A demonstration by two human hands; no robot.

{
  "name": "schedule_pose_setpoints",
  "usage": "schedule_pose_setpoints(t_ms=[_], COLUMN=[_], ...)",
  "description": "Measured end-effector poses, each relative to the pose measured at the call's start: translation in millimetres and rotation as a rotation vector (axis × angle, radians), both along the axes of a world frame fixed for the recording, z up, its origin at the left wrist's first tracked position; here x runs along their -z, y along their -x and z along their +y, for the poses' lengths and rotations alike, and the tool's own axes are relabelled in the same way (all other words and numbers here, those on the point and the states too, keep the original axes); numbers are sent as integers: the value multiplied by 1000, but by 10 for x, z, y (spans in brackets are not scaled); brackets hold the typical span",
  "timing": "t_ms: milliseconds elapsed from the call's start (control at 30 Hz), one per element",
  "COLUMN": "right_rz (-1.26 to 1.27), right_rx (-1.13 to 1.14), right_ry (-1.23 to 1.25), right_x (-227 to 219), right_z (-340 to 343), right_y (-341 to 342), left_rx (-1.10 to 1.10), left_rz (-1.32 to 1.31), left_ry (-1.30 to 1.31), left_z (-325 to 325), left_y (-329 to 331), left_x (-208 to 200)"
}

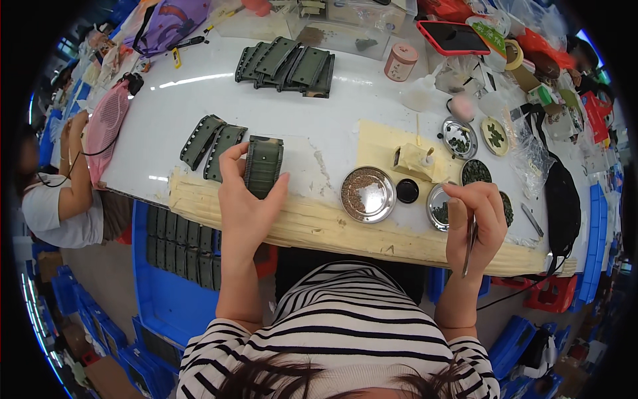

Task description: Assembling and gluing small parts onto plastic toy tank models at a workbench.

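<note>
My left hand [240, 206] grips a dark green curved plastic panel [263, 167] by its two sides, just above the table's front edge. Two similar panels, one [201, 142] and another [224, 153], lie to its left. At the right, my right hand [477, 216] pinches a thin metal tool, seemingly tweezers [469, 256]; its tip is hidden behind the fingers. That hand is over a round metal dish [430, 207] of small dark green pieces, partly covering it. A larger metal dish [345, 193] with tiny copper-coloured parts sits between the hands, beside a black round cap [407, 191].
More green panels [286, 66] are piled at the back. A yellow-wrapped holder [415, 163] stands behind the dishes, near a pink tin [401, 62] and a red-edged phone [453, 38]. Below the table, a blue crate [156, 292] holds panels. Another person [66, 193] sits at the left.
</note>
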State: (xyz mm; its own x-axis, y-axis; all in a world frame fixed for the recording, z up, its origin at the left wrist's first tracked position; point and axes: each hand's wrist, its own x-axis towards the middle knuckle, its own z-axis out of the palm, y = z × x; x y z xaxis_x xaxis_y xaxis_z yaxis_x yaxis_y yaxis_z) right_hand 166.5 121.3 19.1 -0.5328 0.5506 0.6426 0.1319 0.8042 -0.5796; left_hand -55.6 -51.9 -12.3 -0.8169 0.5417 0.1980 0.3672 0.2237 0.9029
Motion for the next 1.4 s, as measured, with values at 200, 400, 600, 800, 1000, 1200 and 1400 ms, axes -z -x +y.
schedule_pose_setpoints(t_ms=[200,400,600,800,1000,1200,1400], right_rz=[-27,-36,-27,-29,-72,-32,45], right_rx=[24,47,5,6,36,-18,36], right_ry=[-7,13,33,32,75,65,-11], right_x=[-16,9,23,1,17,46,-11], right_z=[25,19,-4,-120,-77,-125,82], right_y=[-38,-98,-101,-112,-211,-123,-259], left_rx=[-114,-218,111,130,115,113,100], left_rz=[421,811,838,1049,949,918,1052], left_ry=[296,411,159,483,587,482,487], left_z=[-128,-75,652,1490,1591,1558,1436], left_y=[217,410,825,1092,1122,1129,1131], left_x=[32,8,-312,-73,-87,-82,-3])
